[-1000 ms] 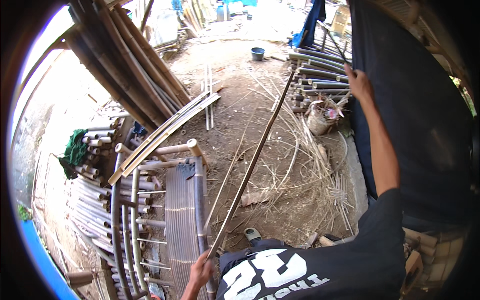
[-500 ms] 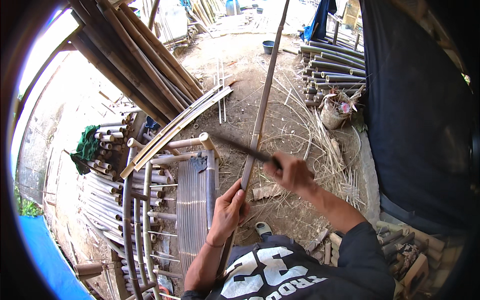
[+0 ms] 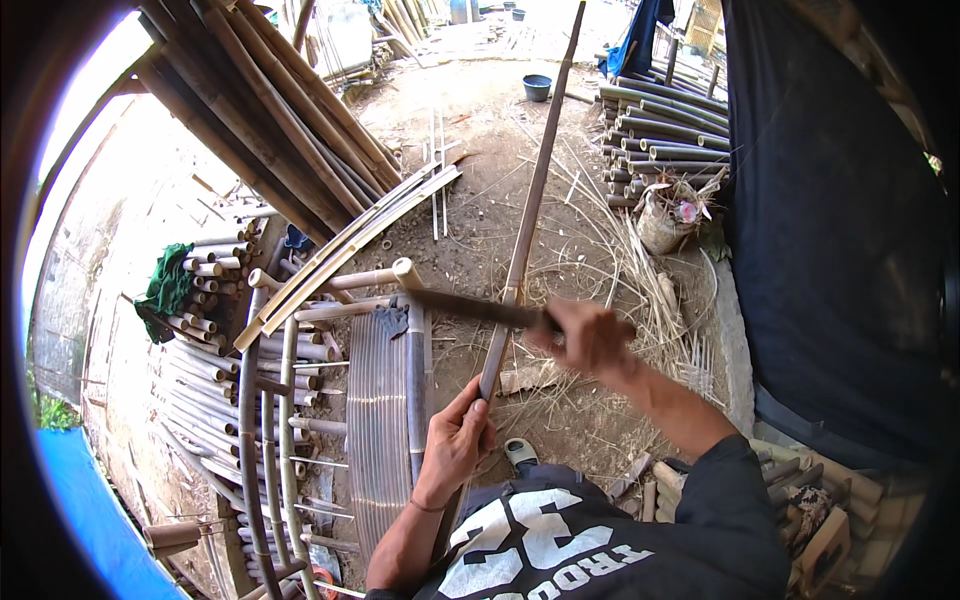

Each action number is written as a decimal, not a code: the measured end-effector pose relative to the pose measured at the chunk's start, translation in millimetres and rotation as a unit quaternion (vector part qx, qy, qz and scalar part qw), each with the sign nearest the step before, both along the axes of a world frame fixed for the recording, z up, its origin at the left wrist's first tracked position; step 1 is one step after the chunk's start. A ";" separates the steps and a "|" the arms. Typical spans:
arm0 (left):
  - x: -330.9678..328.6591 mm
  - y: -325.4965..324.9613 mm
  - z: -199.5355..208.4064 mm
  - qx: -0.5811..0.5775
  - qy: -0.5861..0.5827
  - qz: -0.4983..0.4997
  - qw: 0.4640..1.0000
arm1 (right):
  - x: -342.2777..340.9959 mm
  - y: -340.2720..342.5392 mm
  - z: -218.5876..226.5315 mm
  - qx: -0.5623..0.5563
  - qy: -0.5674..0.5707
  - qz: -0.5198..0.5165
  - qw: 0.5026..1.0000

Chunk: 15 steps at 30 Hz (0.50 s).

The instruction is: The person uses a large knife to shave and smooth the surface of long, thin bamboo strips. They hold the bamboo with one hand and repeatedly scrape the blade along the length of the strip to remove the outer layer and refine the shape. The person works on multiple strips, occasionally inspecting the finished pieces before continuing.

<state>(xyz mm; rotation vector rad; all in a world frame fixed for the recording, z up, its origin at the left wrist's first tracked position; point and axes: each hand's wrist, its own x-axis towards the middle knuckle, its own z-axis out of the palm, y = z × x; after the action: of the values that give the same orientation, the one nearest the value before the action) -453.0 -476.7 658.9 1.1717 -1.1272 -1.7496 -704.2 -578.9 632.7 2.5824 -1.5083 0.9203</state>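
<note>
A long dark bamboo strip [image 3: 540,175] runs from beside my body up and away, leaning slightly right. My left hand [image 3: 458,440] is closed round its lower part, thumb on top. In my right hand [image 3: 588,338] is a machete [image 3: 465,306] with a broad dark blade, slightly blurred. The blade points left and lies across the strip, above my left hand. A pale spot shows on the strip where the two cross. Most of the machete's handle is hidden by my fingers.
A bamboo bench [image 3: 378,430] with a slatted seat stands left, split bamboo lengths [image 3: 350,255] resting on its frame. Bamboo poles [image 3: 270,110] lean at upper left. Cut poles [image 3: 665,130] are stacked at right near a stuffed sack [image 3: 662,222]. Shavings [image 3: 640,285] litter the ground.
The machete's blade has swung to lie more level, its tip now nearer the bench's corner post. My right hand has shifted slightly. My left hand keeps its hold on the bamboo strip.
</note>
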 end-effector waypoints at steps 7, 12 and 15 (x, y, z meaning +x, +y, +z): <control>28.9 62.2 -7.1 0.011 -0.019 -0.031 0.999 | -105.5 -68.1 34.5 0.104 -0.100 -0.257 0.956; 59.5 103.0 -36.2 0.042 0.025 -0.024 0.998 | -117.2 -73.8 52.8 0.016 -0.065 -0.232 0.970; 75.0 112.8 -55.3 0.059 0.012 -0.028 0.998 | -92.7 -66.8 69.3 0.060 -0.099 -0.225 0.967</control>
<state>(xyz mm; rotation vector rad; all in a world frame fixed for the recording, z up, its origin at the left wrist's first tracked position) -378.0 -363.8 603.6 1.1961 -1.0644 -1.8889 -796.9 -645.7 702.0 2.1113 -2.1411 1.0725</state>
